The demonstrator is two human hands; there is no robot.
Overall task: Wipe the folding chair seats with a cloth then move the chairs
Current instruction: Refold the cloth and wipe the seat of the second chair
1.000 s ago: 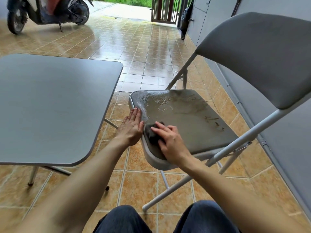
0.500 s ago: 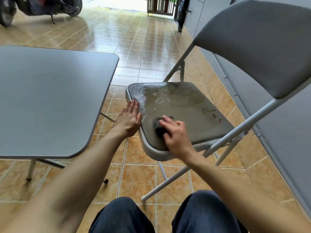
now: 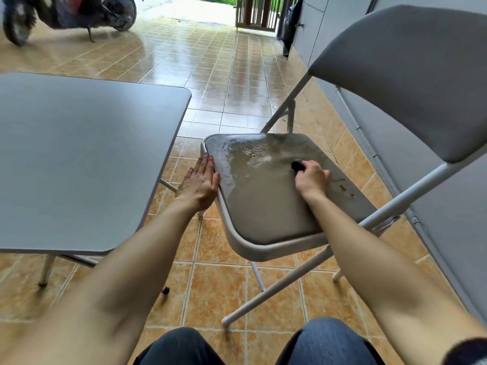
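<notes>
A grey folding chair stands in front of me, its seat point(image 3: 263, 206) wet and streaked at the far part, with dirt specks near the right edge. Its padded backrest point(image 3: 405, 75) rises at the right. My right hand point(image 3: 312, 179) presses a dark cloth point(image 3: 297, 165) onto the middle of the seat; only a small bit of the cloth shows past the fingers. My left hand point(image 3: 201, 181) lies flat against the seat's left edge, fingers together and extended, holding nothing.
A grey folding table point(image 3: 79, 159) stands close on the left, its corner near the chair. A grey wall point(image 3: 434, 206) runs along the right. A scooter point(image 3: 66, 14) is parked at the far left, a gate point(image 3: 257, 11) at the back. The tiled floor point(image 3: 216, 75) is wet.
My right hand has slid the cloth from the seat's near left corner up toward the middle. The left hand stays on the seat's left edge.
</notes>
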